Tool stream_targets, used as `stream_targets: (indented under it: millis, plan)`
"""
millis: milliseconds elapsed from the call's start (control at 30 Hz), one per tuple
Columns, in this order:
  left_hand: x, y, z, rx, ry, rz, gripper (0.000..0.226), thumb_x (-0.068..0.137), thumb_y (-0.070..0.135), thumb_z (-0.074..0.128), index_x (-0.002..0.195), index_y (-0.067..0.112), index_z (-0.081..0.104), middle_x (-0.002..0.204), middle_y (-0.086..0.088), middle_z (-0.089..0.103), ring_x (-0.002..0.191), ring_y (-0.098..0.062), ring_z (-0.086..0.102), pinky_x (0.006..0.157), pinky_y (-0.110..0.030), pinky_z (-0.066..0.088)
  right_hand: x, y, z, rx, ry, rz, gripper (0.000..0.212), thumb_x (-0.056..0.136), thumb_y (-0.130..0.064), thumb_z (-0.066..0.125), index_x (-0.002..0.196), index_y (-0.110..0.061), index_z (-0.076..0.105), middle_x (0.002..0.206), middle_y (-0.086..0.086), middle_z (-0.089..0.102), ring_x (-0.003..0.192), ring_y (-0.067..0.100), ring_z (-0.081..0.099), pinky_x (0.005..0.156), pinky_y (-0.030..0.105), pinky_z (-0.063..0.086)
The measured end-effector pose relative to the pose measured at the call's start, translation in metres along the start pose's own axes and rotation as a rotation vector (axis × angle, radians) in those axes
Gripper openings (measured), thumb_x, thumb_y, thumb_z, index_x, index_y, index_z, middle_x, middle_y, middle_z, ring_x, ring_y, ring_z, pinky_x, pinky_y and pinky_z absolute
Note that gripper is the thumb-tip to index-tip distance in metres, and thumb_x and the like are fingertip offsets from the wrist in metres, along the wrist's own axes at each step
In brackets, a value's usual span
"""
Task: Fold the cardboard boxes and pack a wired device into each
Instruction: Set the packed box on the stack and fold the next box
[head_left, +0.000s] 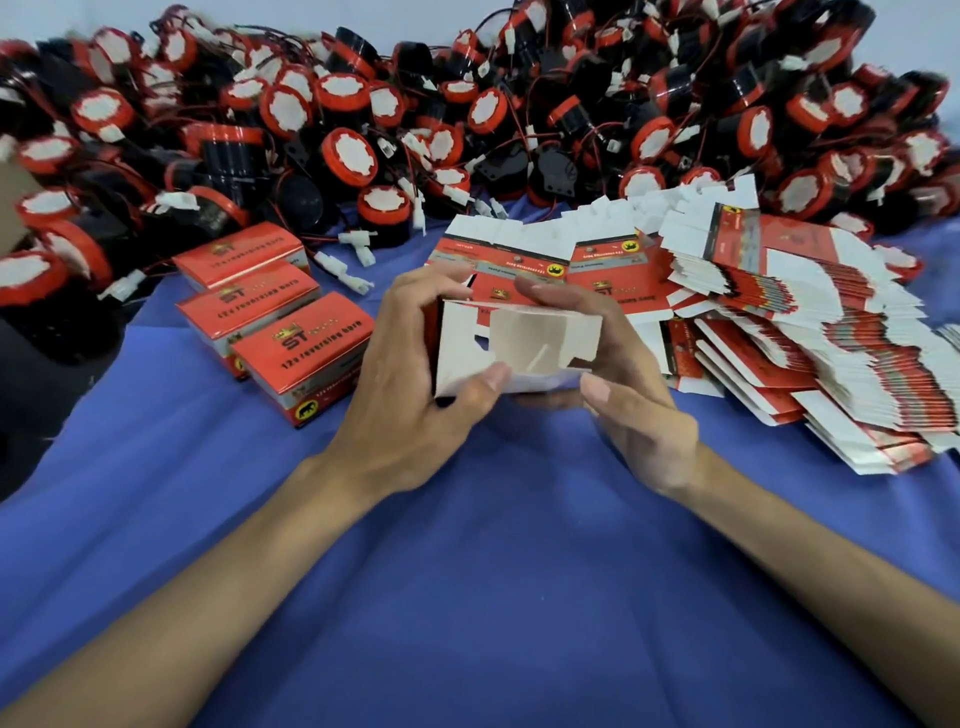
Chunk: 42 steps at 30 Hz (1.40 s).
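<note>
I hold a half-formed cardboard box (519, 343) above the blue cloth, its white flapped end turned toward me. My left hand (410, 384) grips its left side, thumb pressing on the lower flap. My right hand (623, 379) grips the right side, fingers over the top and thumb at the lower right corner. Behind it lies a fanned stack of flat red-and-white box blanks (810, 332). A large heap of black-and-red wired devices (467, 114) with white connectors fills the back of the table.
Three closed red boxes (291, 322) stand in a row to the left of my hands. Blue cloth (467, 571) covers the table in front of me. A dark object (47, 364) sits at the left edge.
</note>
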<state>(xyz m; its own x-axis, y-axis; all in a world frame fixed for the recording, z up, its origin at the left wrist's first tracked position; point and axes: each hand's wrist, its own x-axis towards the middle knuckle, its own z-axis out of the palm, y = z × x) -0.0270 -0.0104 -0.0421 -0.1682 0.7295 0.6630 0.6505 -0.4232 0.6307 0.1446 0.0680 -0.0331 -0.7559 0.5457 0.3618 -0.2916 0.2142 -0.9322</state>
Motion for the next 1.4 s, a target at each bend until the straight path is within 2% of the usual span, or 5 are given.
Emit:
stream_targets:
  millis: [300, 633, 933, 1133, 1400]
  plan:
    - [0.0, -0.002, -0.001, -0.147, -0.004, -0.012, 0.031, 0.095, 0.025, 0.043, 0.123, 0.013, 0.042, 0.125, -0.006, 0.048, 0.122, -0.013, 0.046, 0.1, -0.039, 0.042, 0.004, 0.004, 0.009, -0.275, 0.118, -0.071, 0.036, 0.093, -0.011, 0.053, 0.125, -0.027, 0.047, 0.128, -0.01, 0.053, 0.12, 0.0, 0.05, 0.085, 0.01, 0.045]
    - [-0.006, -0.005, 0.003, 0.063, -0.192, 0.082, 0.056, 0.098, 0.044, 0.042, 0.143, 0.018, 0.021, 0.146, -0.003, 0.024, 0.141, -0.018, 0.022, 0.115, -0.028, 0.025, 0.004, 0.006, 0.009, -0.585, 0.088, -0.18, 0.048, 0.1, -0.053, 0.024, 0.145, -0.042, 0.009, 0.159, 0.008, 0.021, 0.14, 0.018, 0.031, 0.116, 0.025, 0.021]
    - [-0.002, -0.005, 0.0, -0.021, -0.202, 0.019, 0.04, 0.098, 0.048, 0.036, 0.135, 0.034, 0.031, 0.13, 0.018, 0.032, 0.128, -0.021, 0.037, 0.107, -0.042, 0.034, 0.005, 0.001, 0.005, -0.479, 0.043, -0.055, 0.052, 0.097, -0.007, 0.04, 0.143, -0.014, 0.019, 0.152, -0.004, 0.026, 0.143, -0.001, 0.021, 0.115, 0.017, 0.02]
    - [0.003, 0.003, -0.002, 0.081, -0.164, -0.009, 0.054, 0.074, 0.017, 0.038, 0.125, 0.011, 0.055, 0.119, 0.002, 0.046, 0.114, -0.027, 0.048, 0.096, -0.04, 0.043, 0.002, 0.002, 0.003, -0.274, 0.081, 0.106, 0.066, 0.087, -0.01, 0.065, 0.144, -0.015, 0.033, 0.136, -0.014, 0.051, 0.12, 0.003, 0.053, 0.081, 0.031, 0.058]
    - [0.0, 0.002, -0.003, 0.142, -0.301, 0.04, 0.046, 0.08, 0.015, 0.044, 0.122, 0.013, 0.062, 0.126, 0.002, 0.049, 0.113, -0.026, 0.048, 0.096, -0.037, 0.039, 0.004, 0.008, 0.003, -0.453, 0.177, -0.011, 0.063, 0.078, 0.023, 0.056, 0.127, -0.016, 0.054, 0.129, -0.009, 0.058, 0.13, 0.005, 0.048, 0.103, 0.03, 0.046]
